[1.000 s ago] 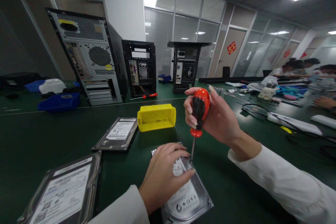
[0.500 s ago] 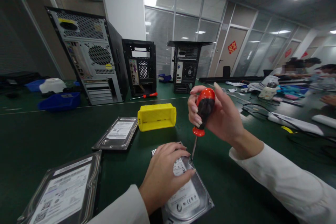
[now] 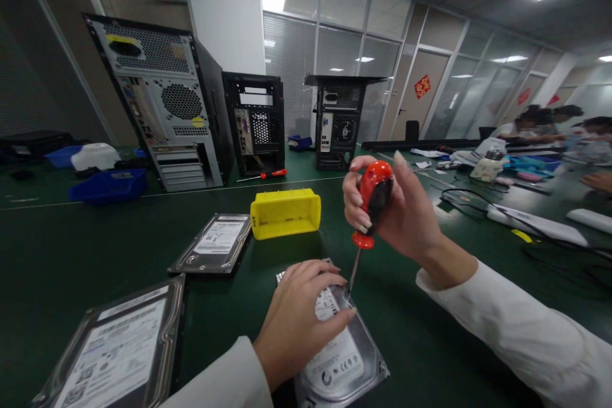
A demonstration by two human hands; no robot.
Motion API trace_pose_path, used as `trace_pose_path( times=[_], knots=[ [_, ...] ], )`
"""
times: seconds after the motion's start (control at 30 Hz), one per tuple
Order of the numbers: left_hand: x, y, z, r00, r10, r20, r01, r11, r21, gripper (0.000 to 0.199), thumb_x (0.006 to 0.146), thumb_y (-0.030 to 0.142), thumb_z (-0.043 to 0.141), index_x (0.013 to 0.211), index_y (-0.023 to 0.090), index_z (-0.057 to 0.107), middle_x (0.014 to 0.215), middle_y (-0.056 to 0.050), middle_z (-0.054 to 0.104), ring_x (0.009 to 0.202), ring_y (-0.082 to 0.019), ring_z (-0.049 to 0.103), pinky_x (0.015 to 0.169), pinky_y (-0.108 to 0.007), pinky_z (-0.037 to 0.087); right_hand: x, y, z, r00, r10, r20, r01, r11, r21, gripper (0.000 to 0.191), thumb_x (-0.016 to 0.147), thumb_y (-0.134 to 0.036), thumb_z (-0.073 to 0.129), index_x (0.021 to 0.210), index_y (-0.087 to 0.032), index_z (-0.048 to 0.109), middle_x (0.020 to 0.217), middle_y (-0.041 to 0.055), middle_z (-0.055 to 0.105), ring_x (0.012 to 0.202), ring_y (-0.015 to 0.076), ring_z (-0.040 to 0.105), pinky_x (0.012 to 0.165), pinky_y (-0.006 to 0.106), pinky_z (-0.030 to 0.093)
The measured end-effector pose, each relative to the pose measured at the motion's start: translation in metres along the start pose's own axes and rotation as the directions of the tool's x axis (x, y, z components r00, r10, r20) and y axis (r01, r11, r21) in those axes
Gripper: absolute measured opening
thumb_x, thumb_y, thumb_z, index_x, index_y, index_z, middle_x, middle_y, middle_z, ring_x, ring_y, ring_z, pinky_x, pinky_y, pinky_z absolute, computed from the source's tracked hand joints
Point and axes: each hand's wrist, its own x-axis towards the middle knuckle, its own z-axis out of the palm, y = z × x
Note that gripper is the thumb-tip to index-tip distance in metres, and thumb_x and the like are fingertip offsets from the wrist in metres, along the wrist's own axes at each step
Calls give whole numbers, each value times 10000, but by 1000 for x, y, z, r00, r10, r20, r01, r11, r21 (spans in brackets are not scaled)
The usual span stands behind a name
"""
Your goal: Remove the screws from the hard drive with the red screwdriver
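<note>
My right hand [image 3: 396,210] has its fingers around the red and black handle of a screwdriver [image 3: 375,194], thumb raised beside it. The shaft points down, and its tip meets the right edge of a silver hard drive [image 3: 337,360] with a white label. Across the upper part of that drive lies my left hand [image 3: 303,319], fingers and thumb gripping it against the green table. Two more hard drives rest to the left, one nearer [image 3: 115,350] and one farther [image 3: 215,242]. Behind the held drive is a yellow bin [image 3: 285,213].
Three computer cases [image 3: 167,102] [image 3: 255,121] [image 3: 339,121] stand at the back, with a second screwdriver [image 3: 272,173] before them. A blue bin [image 3: 109,185] sits at left. Cables [image 3: 502,207] and white objects lie at right, where other people [image 3: 530,127] are seated.
The screwdriver handle has turned slightly in my right hand, and the fingers have shifted a little. My left hand and the drive have not visibly moved.
</note>
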Motion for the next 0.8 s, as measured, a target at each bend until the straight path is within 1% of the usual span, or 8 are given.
trace_pose_path(
  times=[0.07, 0.13, 0.27, 0.4, 0.5, 0.6, 0.7, 0.8],
  knots=[
    [0, 0, 1, 1000, -2, -3, 2, 1000, 2, 279, 725, 278, 734, 1000, 266, 686, 1131, -17, 641, 1104, -253, 541, 977, -430, 370, 0, -2, 1, 999, 43, -3, -43, 999, 8, 361, 892, -538, 428, 945, -209, 567, 715, -12, 487, 522, 90, 465, 499, 237, 422],
    [0, -1, 1, 1000, -3, -7, 3, 1000, 5, 282, 725, 275, 736, 1001, 262, 685, 1133, -17, 640, 1103, -252, 541, 976, -429, 370, 0, -3, 1, 997, 72, -6, -72, 997, 15, 338, 896, -505, 445, 941, -204, 591, 763, -2, 505, 561, 95, 498, 526, 241, 446],
    [0, -2, 2, 1000, 2, -9, -2, 1000, 10, 287, 728, 277, 736, 1009, 254, 683, 1144, -20, 635, 1109, -254, 539, 980, -427, 368, -1, 1, 0, 1000, 28, -5, -28, 1000, 14, 238, 851, -421, 569, 914, -191, 553, 834, -2, 557, 618, 93, 556, 561, 232, 489],
    [1, -2, 1, 1000, -3, 0, 3, 1000, 11, 290, 732, 281, 732, 1018, 262, 682, 1152, -13, 631, 1120, -253, 533, 981, -429, 367, -1, 4, -1, 998, -49, 45, 49, 999, 2, 216, 817, -282, 636, 879, -228, 437, 678, -64, 538, 445, 50, 474, 438, 171, 411],
    [0, -1, 1, 1000, -5, 0, 5, 1000, 13, 288, 731, 282, 733, 1014, 268, 683, 1152, -11, 631, 1116, -252, 534, 979, -431, 366, -1, 3, 1, 998, -41, 40, 41, 999, 1, 237, 827, -379, 619, 883, -241, 434, 596, -89, 463, 375, 35, 360, 384, 155, 329],
    [0, -1, 1, 1000, 8, -12, -8, 1000, 4, 283, 732, 283, 732, 1009, 265, 683, 1142, -16, 635, 1108, -255, 539, 978, -433, 366, -1, 0, 3, 1000, -18, 1, 18, 1000, -25, 344, 861, -565, 467, 908, -227, 517, 615, -49, 470, 417, 67, 395, 419, 206, 363],
    [0, -1, 1, 1000, 17, -20, -17, 1000, -5, 274, 731, 280, 734, 1000, 262, 683, 1127, -16, 641, 1098, -255, 546, 968, -427, 374, -1, -1, 3, 999, 22, -24, -22, 1000, -14, 362, 890, -529, 432, 938, -203, 583, 715, -10, 509, 524, 91, 487, 506, 240, 433],
    [0, 0, 1, 1000, 17, -17, -18, 1000, -6, 269, 727, 278, 738, 990, 262, 685, 1120, -10, 647, 1098, -251, 548, 969, -418, 374, -1, 1, 1, 997, 38, -62, -37, 999, 15, 270, 838, -454, 570, 918, -196, 571, 837, -2, 549, 649, 97, 550, 590, 242, 490]
  ],
)
